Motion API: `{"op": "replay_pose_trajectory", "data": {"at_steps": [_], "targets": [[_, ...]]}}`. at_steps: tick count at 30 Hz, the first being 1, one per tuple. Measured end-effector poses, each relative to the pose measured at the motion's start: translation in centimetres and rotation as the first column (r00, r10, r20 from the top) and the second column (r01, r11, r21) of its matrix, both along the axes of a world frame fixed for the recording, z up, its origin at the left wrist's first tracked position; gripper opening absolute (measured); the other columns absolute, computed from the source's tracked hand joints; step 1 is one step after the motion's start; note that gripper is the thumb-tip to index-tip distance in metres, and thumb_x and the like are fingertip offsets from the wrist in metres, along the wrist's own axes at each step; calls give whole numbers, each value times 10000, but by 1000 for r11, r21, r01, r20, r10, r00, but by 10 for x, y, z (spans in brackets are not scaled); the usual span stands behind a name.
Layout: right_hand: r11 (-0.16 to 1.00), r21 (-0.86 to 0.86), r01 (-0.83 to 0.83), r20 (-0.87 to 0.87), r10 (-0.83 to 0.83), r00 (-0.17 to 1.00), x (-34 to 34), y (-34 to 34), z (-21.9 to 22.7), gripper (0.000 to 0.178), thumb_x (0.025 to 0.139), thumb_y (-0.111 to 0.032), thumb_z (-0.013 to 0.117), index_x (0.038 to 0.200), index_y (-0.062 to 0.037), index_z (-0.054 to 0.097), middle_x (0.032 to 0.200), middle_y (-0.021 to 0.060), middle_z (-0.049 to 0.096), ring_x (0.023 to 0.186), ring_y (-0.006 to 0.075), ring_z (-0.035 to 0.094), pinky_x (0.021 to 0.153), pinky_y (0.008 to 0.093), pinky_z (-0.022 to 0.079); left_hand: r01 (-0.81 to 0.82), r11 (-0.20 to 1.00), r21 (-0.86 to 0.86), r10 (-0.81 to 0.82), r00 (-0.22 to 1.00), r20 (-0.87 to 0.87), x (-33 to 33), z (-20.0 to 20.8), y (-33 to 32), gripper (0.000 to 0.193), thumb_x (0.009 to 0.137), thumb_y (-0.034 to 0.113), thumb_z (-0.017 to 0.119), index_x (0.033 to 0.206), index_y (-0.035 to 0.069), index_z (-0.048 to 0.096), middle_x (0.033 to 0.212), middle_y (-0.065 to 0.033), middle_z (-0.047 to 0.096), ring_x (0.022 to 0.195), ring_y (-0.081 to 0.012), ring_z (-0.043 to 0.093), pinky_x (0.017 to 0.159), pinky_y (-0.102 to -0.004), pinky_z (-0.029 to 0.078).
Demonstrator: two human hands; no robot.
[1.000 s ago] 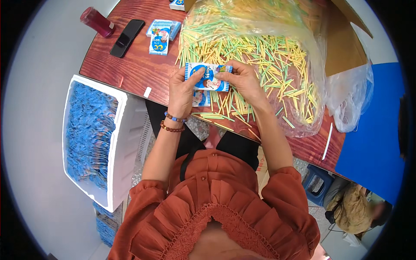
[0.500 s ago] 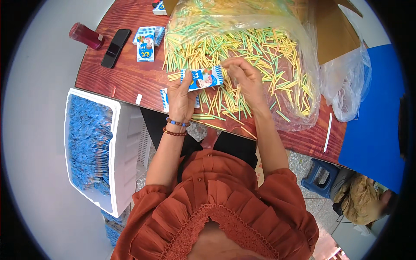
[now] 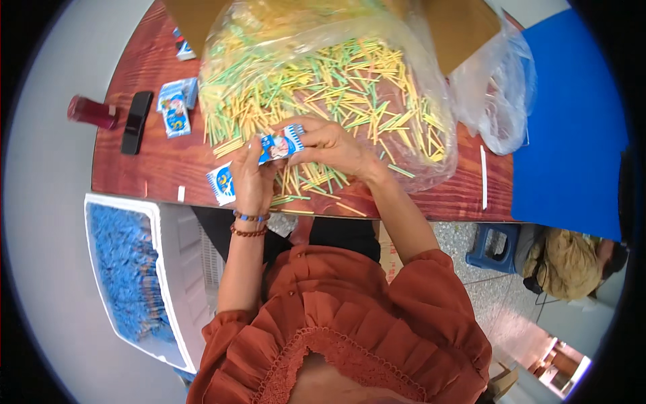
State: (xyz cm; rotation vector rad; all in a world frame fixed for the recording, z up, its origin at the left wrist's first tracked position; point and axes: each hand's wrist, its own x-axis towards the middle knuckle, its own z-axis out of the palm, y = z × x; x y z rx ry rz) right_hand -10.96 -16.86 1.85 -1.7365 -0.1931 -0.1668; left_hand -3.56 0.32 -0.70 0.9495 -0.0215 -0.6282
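Reddish wooden desk (image 3: 168,168) spanning the upper frame, blue surface (image 3: 572,121) butting against its right end. Clear plastic bag (image 3: 323,40) sprawled across the desk's middle, spilling a heap of yellow and green sticks (image 3: 350,74) toward the near edge. White bin (image 3: 175,269) below the desk at left, packed with blue packets (image 3: 128,269). Second, crumpled clear bag (image 3: 498,87) at right, near the desk's far end. Brown cardboard (image 3: 457,27) behind the stick bag.

Left hand (image 3: 250,178) and right hand (image 3: 330,145) meeting over the near edge of the stick heap, fingers of both pinched on a small blue and white packet (image 3: 279,145) held between them, above the desk. Another such packet (image 3: 221,183) flat on the desk just left of the left hand. Two more packets (image 3: 176,108) farther left, beside a black phone (image 3: 136,121) and a dark red bottle (image 3: 91,112) lying on its side. Beaded bracelets (image 3: 249,224) on the left wrist.
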Motion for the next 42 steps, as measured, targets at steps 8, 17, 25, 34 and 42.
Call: {"op": "replay_pose_trajectory", "data": {"at_steps": [8,17,25,34,42], "targets": [[491,-390,779,17,-842,539,9,-171,-1,245,860,-201,624,965,3,709,905,97,710,824,147,638,766,277,483,-45,998,-34,44,998,-47,-3,4,-1,229,974,228,553,944,16,634,903,-70,677,739,-140,634,601,-253,509],[52,-838,544,482,-398,781,54,-191,-20,276,805,-109,594,1070,-58,649,1014,123,597,1005,320,547,856,406,444,-45,996,-77,41,998,-56,4,-1,11,232,974,237,556,952,22,641,938,-77,684,782,-144,645,642,-273,513],[-183,-904,387,427,-320,846,78,-199,-25,223,795,-109,571,1010,-56,599,1056,125,593,1032,292,540,881,414,403,-40,997,-60,36,997,-74,5,4,8,257,980,243,543,945,7,638,884,-87,688,736,-157,650,652,-278,521],[-22,-965,262,241,-474,847,42,-181,13,217,856,-117,493,1044,-22,546,963,179,659,968,282,595,872,413,395,-34,998,-47,32,998,-51,3,8,10,255,976,242,549,954,4,635,918,-95,686,787,-170,657,684,-299,534],[791,183,584,-258,-534,805,22,-123,16,191,1014,-176,394,1053,-16,491,961,170,648,1061,265,594,931,392,392,-23,987,-159,-10,980,-201,2,-6,2,173,961,219,578,969,49,607,899,-61,666,746,-170,632,677,-298,520]]}}
